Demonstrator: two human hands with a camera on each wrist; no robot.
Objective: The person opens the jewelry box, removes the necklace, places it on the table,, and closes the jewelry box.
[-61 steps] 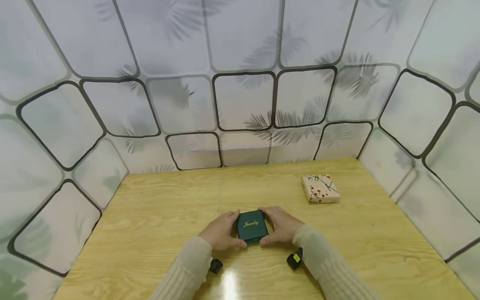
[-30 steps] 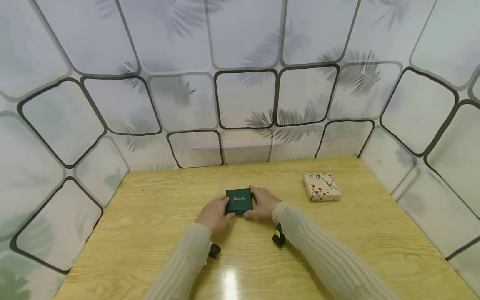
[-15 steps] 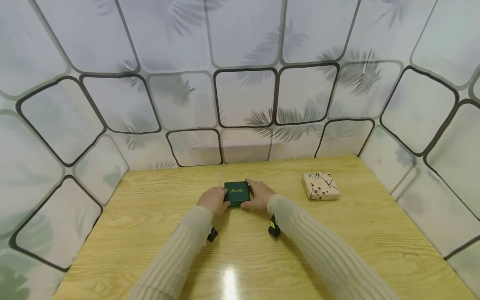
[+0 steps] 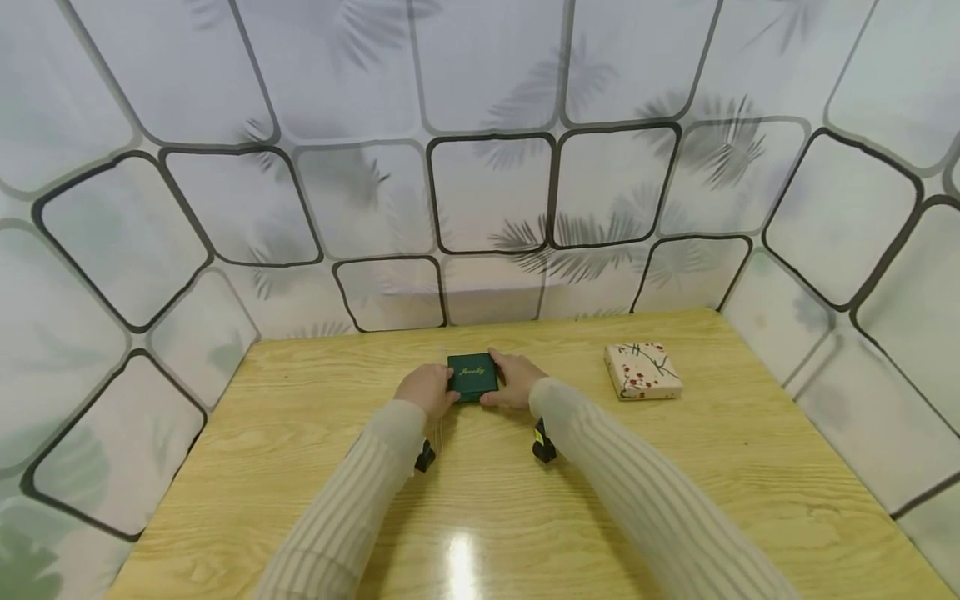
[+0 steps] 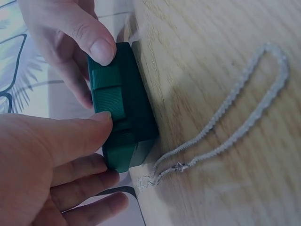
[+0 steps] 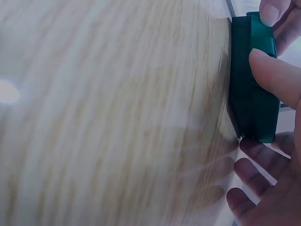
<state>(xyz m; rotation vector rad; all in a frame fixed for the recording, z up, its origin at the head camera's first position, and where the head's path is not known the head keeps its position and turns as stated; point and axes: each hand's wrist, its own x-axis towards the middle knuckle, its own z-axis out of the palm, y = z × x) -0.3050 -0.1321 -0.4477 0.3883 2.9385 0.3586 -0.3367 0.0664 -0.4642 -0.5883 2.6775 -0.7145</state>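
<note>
A small dark green jewelry box (image 4: 472, 377), its lid marked "Jewelry" in gold, lies lid up toward the back of the table. My left hand (image 4: 427, 390) holds its left side, thumb on the ribbed lid edge (image 5: 108, 101) in the left wrist view. On the opposite side my right hand (image 4: 516, 381) grips it; the right wrist view has that thumb against the front of the box (image 6: 256, 103) and fingers at the far side. Close to my left hand, a silver chain necklace (image 5: 249, 123) lies on the wood in a long narrow loop.
A square box with a red blossom and branch pattern (image 4: 642, 371) sits at the table's back right. The wooden table (image 4: 570, 533) backs onto a patterned cloth wall (image 4: 491, 196), which also closes off both sides. Black wrist cameras hang under both sleeves.
Both hands have carried or slid the jewelry box away from me and slightly left, toward the back of the table. The necklace now shows on the near side of my left hand. The patterned box stays put.
</note>
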